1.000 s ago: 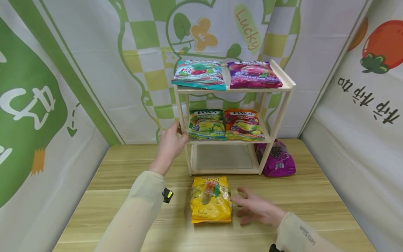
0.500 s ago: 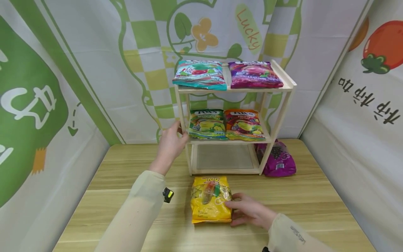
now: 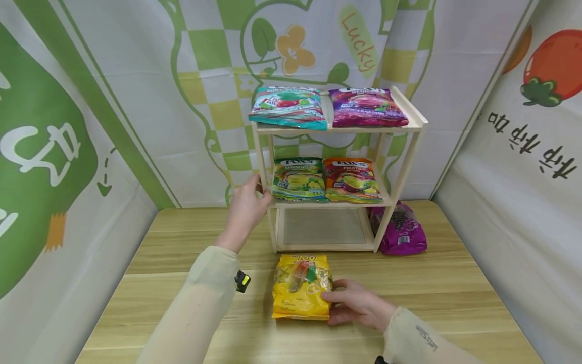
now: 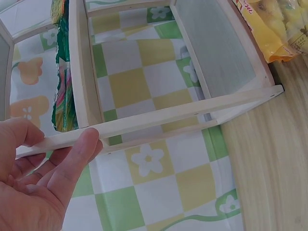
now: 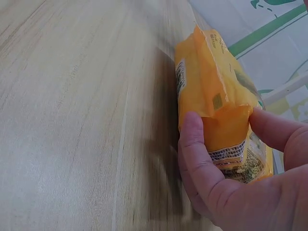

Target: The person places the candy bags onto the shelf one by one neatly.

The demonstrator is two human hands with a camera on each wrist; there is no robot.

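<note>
My left hand [image 3: 247, 210] grips the left front post of a small wooden shelf [image 3: 327, 248]; in the left wrist view, thumb and fingers wrap the post [image 4: 159, 115]. My right hand [image 3: 359, 304] holds a yellow candy bag [image 3: 300, 298] by its right edge, in front of the shelf. The right wrist view shows thumb and fingers pinching a corner of that bag [image 5: 211, 106], which seems slightly raised off the table. On the middle shelf sit a green candy bag [image 3: 298, 179] and an orange-red candy bag [image 3: 352, 181].
A teal candy bag [image 3: 288, 107] and a purple candy bag [image 3: 367, 107] lie on the top shelf. Behind the shelf's right post stands a magenta bag [image 3: 403, 235] on the wooden table [image 3: 182, 303]. Printed curtains [image 3: 200, 101] enclose the back and sides.
My right hand came in from the right, took hold of the yellow candy bag's edge, and the bag has shifted slightly left. My left hand stays on the post.
</note>
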